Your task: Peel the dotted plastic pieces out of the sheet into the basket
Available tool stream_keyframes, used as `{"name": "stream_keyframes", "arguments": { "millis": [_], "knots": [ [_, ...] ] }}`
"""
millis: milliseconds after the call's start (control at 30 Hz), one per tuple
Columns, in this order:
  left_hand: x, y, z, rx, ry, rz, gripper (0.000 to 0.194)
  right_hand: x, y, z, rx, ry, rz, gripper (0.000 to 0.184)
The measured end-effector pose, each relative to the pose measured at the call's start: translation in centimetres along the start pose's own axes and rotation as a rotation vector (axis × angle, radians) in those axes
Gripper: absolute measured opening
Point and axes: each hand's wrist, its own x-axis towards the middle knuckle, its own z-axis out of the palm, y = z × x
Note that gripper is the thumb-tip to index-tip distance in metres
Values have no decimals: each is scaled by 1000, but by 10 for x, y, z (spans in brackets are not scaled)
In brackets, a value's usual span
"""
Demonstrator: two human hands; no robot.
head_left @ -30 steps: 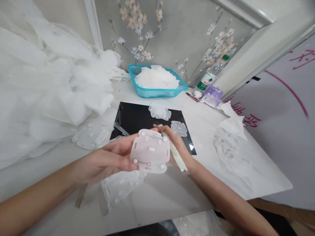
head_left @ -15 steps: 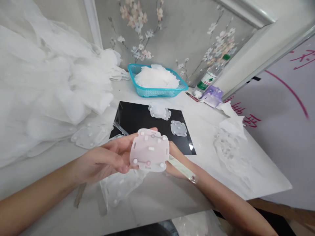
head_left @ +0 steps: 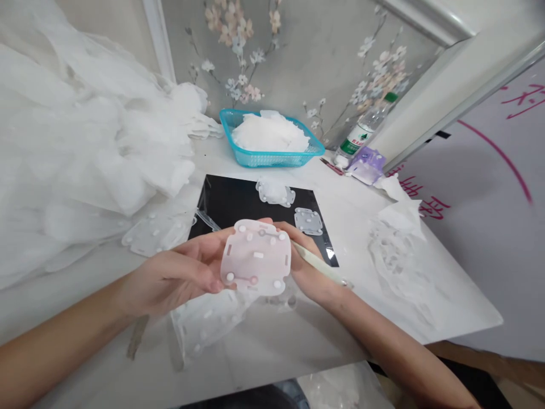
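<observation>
My left hand [head_left: 187,272] grips a frosted, translucent plastic plate [head_left: 255,258] by its left edge, thumb in front. The plate has wavy edges, small slots and several white round pegs. Behind its right side is my right hand [head_left: 309,267], fingers mostly hidden; whether they touch the plate I cannot tell. A flat pale-green tool [head_left: 317,261] sticks out from that hand along the wrist, its working end out of sight. Similar clear plates [head_left: 309,221] lie on a black sheet [head_left: 230,199] beyond my hands, one with white material on it.
White sheet material [head_left: 85,136] is heaped at the left. A blue basket [head_left: 276,160] of white pieces stands at the back, with a water bottle [head_left: 357,136] and purple packet [head_left: 367,165] to its right. Crumpled clear plastic [head_left: 395,255] lies on the right; more plates [head_left: 208,321] lie beneath my hands.
My right hand has turned and risen slightly, so the pale-green tool shows more edge-on and its rear end sits higher. The plate has shifted a little left in view, still in my left hand.
</observation>
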Motion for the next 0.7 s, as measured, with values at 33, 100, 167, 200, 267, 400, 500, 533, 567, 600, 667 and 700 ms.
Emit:
{"name": "stream_keyframes", "arguments": {
  "millis": [33, 100, 167, 200, 267, 400, 500, 533, 567, 600, 667, 700],
  "knots": [
    [0, 0, 1, -7, 9, -1, 61, 0, -2, 1, -17, 53, -2, 32],
    [1, 0, 3, -33, 16, -4, 63, 1, -5, 2, -57, 143, -14, 34],
    [3, 0, 4, -54, 26, 9, 58, 2, -6, 0, -83, 190, -18, 34],
    [4, -1, 4, -58, 37, 26, 52, 3, -6, -2, -89, 203, -27, 34],
    [7, -2, 2, -40, 105, 65, 38, 7, -5, -13, -136, 218, -57, 33],
    [12, -5, -4, 56, 361, 76, 19, 21, 8, -51, -445, 336, -89, 24],
    [16, -6, -6, 117, 450, 82, 13, 31, 26, -76, -688, 381, 139, 31],
    [18, -6, -6, 131, 462, 99, 10, 34, 32, -81, -732, 338, 225, 32],
    [19, -7, -7, 141, 475, 127, 6, 35, 36, -84, -756, 289, 287, 32],
    [20, -7, -7, 146, 494, 156, 3, 37, 40, -86, -758, 242, 316, 32],
    [22, -6, -8, 148, 541, 201, 8, 37, 43, -85, -715, 202, 294, 30],
    [22, -6, -8, 144, 562, 210, 10, 37, 43, -84, -683, 209, 262, 29]
  ]
}}
